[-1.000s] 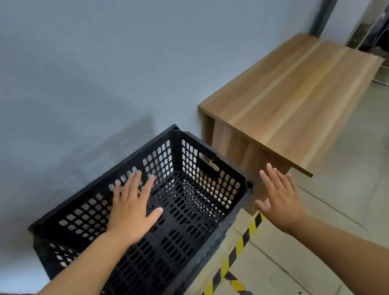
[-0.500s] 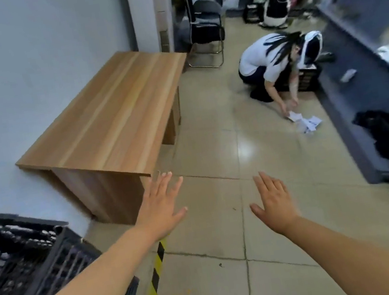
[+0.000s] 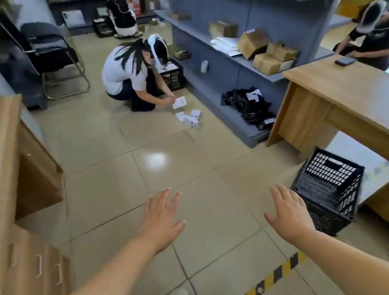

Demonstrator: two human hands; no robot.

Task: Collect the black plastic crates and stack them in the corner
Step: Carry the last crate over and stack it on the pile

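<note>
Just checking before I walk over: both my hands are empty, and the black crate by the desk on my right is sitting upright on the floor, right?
Not quite. The head view shows the crate tipped on its side, its open top facing you, not upright. The rest holds: your left hand and right hand are empty, and the crate lies on the floor by the desk on your right.

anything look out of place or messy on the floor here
Yes. A black crate sits tipped on the floor beside the right desk, not flat. Small white boxes lie scattered on the tiles by a crouching person. Both hands, left and right, are empty.
</note>
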